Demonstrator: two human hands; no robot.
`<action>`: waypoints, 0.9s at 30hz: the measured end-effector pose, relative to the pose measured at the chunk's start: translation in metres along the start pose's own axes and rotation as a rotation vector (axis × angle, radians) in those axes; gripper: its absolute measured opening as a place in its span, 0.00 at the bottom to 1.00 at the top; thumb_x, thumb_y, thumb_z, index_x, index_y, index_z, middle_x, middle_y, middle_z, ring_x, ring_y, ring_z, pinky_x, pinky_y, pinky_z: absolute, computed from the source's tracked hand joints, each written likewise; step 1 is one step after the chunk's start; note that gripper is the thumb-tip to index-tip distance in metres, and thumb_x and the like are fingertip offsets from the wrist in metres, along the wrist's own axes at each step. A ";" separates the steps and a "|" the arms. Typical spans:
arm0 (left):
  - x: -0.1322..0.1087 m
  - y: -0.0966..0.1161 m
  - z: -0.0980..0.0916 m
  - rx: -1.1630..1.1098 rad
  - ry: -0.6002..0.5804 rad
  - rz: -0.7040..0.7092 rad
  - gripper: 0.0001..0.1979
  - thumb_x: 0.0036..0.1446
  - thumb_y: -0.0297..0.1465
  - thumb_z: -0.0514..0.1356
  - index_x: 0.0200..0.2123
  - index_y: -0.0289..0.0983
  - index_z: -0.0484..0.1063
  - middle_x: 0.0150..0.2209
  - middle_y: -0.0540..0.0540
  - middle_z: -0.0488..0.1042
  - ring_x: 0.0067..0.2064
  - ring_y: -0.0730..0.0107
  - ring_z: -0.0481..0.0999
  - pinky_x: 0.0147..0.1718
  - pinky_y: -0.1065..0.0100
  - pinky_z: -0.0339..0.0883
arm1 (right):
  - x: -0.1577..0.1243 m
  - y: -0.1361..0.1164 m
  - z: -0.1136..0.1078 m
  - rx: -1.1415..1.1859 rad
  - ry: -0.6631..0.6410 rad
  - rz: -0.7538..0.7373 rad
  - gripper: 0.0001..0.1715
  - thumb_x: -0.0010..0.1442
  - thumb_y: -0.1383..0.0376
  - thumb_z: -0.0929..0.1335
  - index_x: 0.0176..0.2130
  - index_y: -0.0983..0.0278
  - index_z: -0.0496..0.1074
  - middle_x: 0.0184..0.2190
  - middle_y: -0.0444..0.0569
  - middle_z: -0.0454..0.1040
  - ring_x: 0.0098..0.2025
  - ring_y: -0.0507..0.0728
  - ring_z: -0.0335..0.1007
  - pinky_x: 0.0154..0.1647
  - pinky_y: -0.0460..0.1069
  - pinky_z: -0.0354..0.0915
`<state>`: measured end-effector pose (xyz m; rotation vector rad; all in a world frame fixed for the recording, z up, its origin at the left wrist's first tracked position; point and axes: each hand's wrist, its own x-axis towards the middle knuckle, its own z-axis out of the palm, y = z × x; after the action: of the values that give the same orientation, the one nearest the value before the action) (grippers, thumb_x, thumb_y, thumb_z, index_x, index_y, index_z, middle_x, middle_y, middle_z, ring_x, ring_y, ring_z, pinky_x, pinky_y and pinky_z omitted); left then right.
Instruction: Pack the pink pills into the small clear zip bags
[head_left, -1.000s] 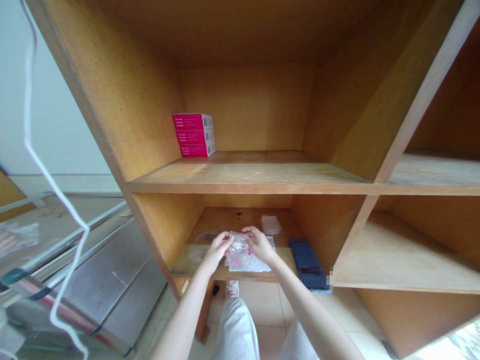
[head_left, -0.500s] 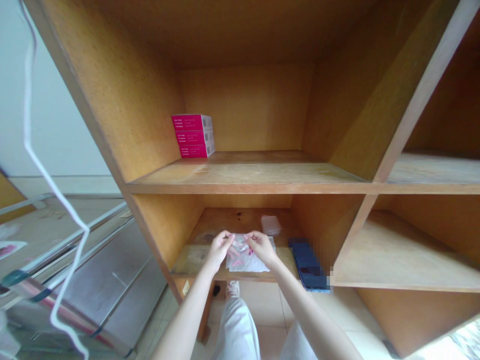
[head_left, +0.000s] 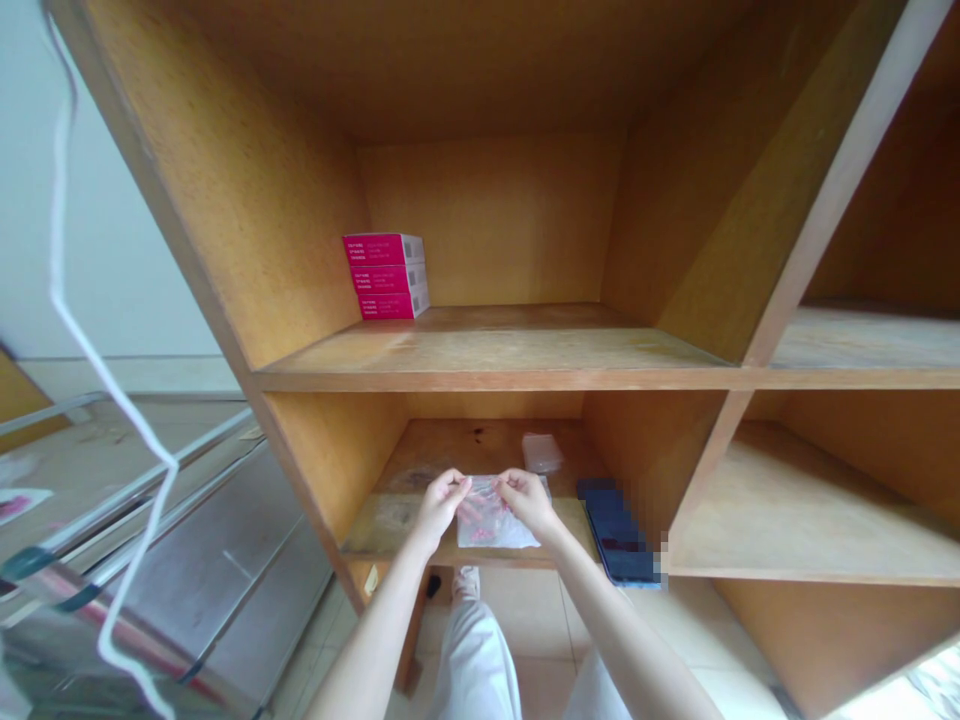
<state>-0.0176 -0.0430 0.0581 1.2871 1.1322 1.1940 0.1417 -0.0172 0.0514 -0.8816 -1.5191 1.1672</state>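
A clear plastic bag (head_left: 487, 520) with small pink items showing through it hangs over the front of the lower shelf. My left hand (head_left: 442, 508) pinches its top left corner between thumb and fingers. At the upper right corner, my right hand (head_left: 529, 500) grips the same bag in a pinch. What exactly lies inside the bag is too small to make out. Behind my right hand, a flat clear packet (head_left: 541, 453) rests on the lower shelf (head_left: 397, 510).
Several pink boxes (head_left: 386, 277) are stacked on the upper shelf at the left. A dark blue flat object (head_left: 619, 535), partly blurred, lies at the lower shelf's right side. A white cable (head_left: 112, 380) hangs at far left, beside a metal-framed rack (head_left: 217, 530).
The bag's top edge is straighter between my hands, and the pink items inside look shifted. Both hands stay pinched on it in nearly the same place.
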 end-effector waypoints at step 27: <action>0.003 0.011 0.008 0.148 -0.018 0.130 0.13 0.46 0.38 0.59 0.22 0.33 0.65 0.19 0.52 0.68 0.21 0.75 0.68 0.21 0.74 0.62 | -0.001 0.002 0.012 -0.104 0.017 -0.117 0.11 0.52 0.60 0.63 0.25 0.66 0.66 0.21 0.45 0.68 0.23 0.51 0.63 0.24 0.44 0.59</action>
<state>-0.0094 -0.0409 0.0688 1.5002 1.1555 1.2093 0.1303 -0.0208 0.0485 -0.8574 -1.6075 1.0021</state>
